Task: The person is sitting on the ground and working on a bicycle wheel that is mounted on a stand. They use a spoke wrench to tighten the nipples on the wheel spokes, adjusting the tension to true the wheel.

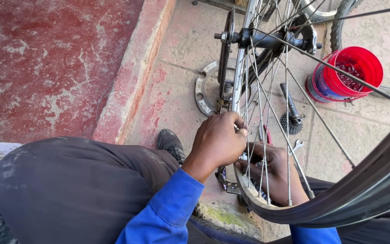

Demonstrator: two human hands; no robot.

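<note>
Bicycle wheel upright between both hands, left and right clenched around its spokes.

Spoked bicycle wheel upright, silver-rimmed.

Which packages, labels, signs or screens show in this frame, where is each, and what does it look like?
Round red plastic tub: on the paving, upper right behind the wheel spokes; open top, red bits inside.
Label band on the tub: wraps its lower side; blue and white.
No signs or screens visible.
</note>
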